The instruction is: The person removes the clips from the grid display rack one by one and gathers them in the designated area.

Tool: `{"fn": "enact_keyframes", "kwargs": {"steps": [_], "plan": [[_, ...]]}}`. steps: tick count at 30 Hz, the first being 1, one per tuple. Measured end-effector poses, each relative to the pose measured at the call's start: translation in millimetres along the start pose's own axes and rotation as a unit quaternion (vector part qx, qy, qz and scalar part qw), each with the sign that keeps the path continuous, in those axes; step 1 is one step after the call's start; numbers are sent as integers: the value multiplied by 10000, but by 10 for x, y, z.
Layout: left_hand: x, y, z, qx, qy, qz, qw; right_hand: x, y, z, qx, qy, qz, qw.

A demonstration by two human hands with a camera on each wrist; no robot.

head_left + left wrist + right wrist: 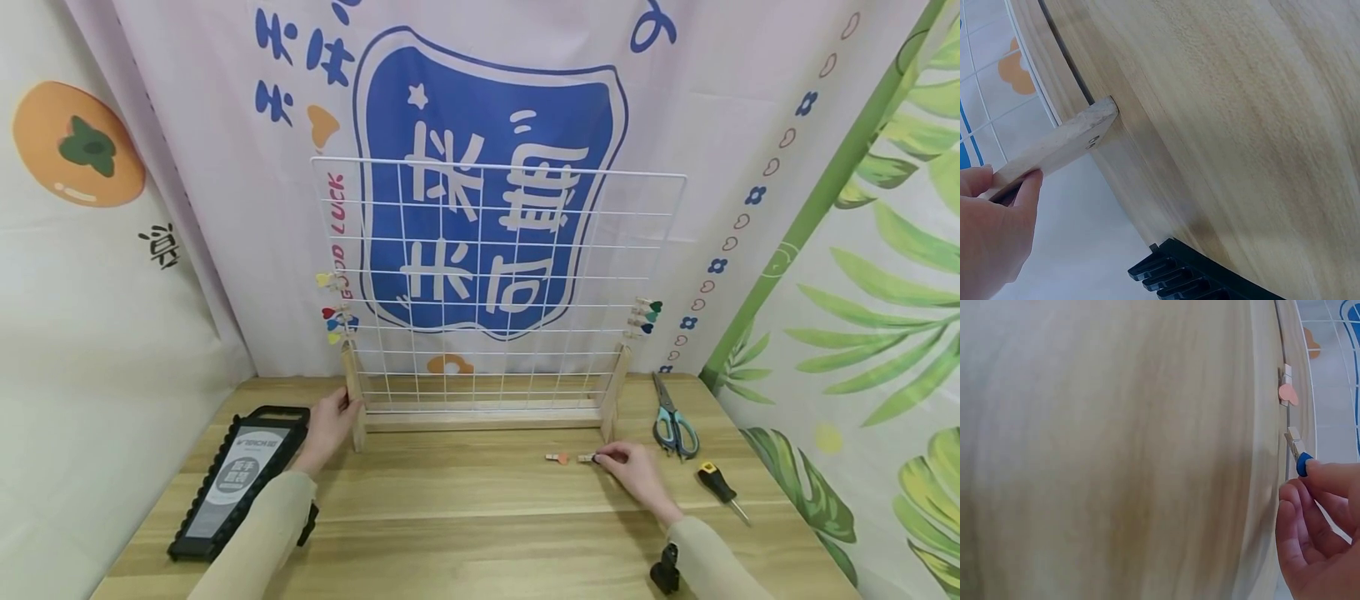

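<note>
A white wire grid (498, 242) stands upright in a wooden base on the table. My left hand (328, 427) grips the base's left wooden leg (1063, 147) between thumb and fingers. On the right, my right hand (637, 479) pinches a small wooden clothespin (1295, 440) by its blue decorated end, low over the table in front of the base. Just left of it lies another clothespin (1288, 394) with a salmon-orange heart. Several clothespins with coloured hearts are clipped on the grid's left edge (341, 321), and others (651, 317) on its right edge.
A black tool rack (240, 479) with a grey label lies at the table's left. Scissors (675, 429) with blue-black handles and a black-and-yellow screwdriver (718, 483) lie at the right. Printed curtains (247, 275) hang right behind the grid and along both sides.
</note>
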State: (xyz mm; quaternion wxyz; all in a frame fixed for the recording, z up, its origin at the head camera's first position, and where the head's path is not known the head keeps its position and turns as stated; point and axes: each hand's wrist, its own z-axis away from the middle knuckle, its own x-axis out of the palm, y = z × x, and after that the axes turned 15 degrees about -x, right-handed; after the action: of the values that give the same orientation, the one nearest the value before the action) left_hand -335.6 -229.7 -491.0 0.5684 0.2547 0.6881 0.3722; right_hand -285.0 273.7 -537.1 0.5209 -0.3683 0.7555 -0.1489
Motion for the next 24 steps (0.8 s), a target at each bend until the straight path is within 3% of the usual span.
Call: {"fn": "enact_keyframes", "kwargs": {"steps": [10, 17, 24], "plan": [[-14, 1, 6, 36, 17, -16, 10000, 51, -4, -38, 153, -328, 50, 9993], [-21, 14, 14, 18, -7, -4, 10000, 62, 12, -35, 68, -338, 173, 9993], [-20, 8, 7, 49, 17, -45, 10000, -18, -23, -65, 330, -453, -93, 9984]]}}
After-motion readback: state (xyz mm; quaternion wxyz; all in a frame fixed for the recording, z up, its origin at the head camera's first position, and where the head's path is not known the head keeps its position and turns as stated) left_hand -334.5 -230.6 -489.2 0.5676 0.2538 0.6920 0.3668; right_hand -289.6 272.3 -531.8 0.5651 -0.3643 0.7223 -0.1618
